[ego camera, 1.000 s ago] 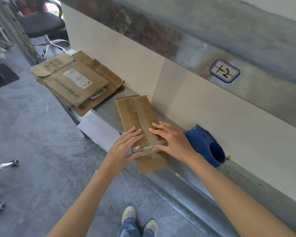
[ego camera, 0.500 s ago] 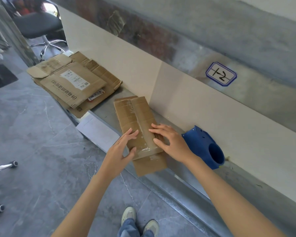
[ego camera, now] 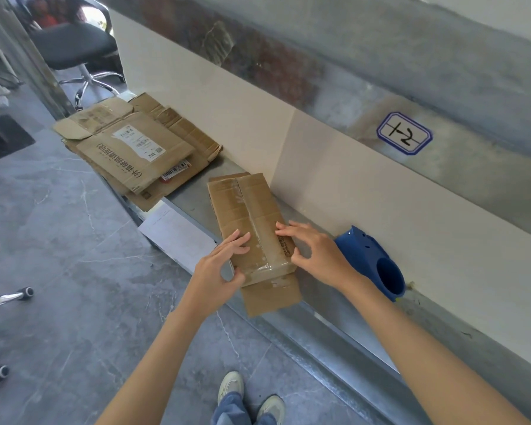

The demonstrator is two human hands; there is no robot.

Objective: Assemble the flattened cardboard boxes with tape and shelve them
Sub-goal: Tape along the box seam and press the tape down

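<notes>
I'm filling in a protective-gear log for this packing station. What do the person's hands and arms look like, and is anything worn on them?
The left hand and right hand are bare: no gloves, rings, watch or bracelet show. Both arms are uncovered right to the frame's edge, with no sleeve in view. Below are blue jeans and pale sneakers.

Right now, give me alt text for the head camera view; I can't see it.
Left hand and right hand press the near end of a taped cardboard box on a metal ledge. Flattened boxes lie stacked to its left, a blue plastic object to its right.
</notes>
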